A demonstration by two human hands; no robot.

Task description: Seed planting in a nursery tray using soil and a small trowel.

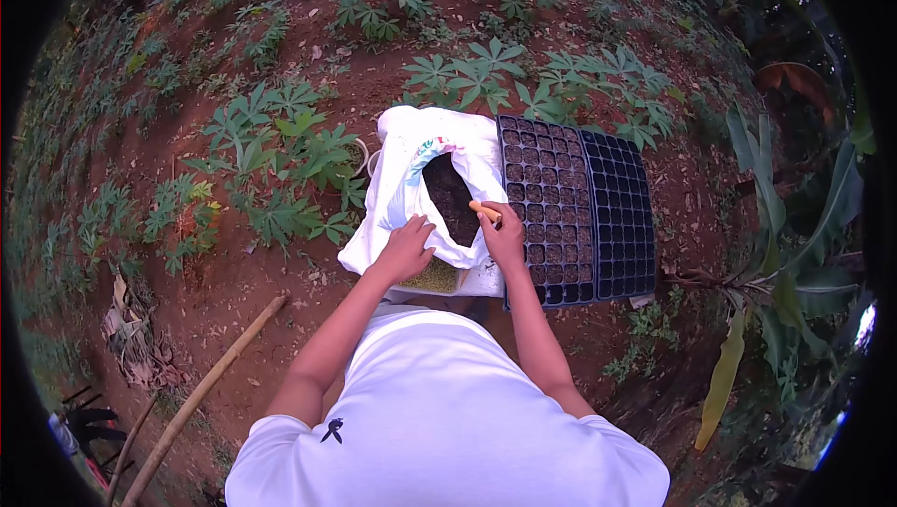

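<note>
A white plastic sack with its mouth folded open lies before me, dark soil showing inside. My left hand rests on the near left side of the sack's rim, thumb apart from the fingers. At the right of the mouth, my right hand grips a short orange-yellow handle; whether a tool's head is attached is hidden. Under the near edge of the sack sits a container of small greenish-yellow grains. Right beside the sack is a black seedling tray whose cells mostly hold brown soil.
A second black seedling tray with dark cells adjoins the first. Cassava plants grow on the reddish ground around. A pale rounded vessel peeks out left of the sack. A wooden pole slants at lower left; a banana plant stands right.
</note>
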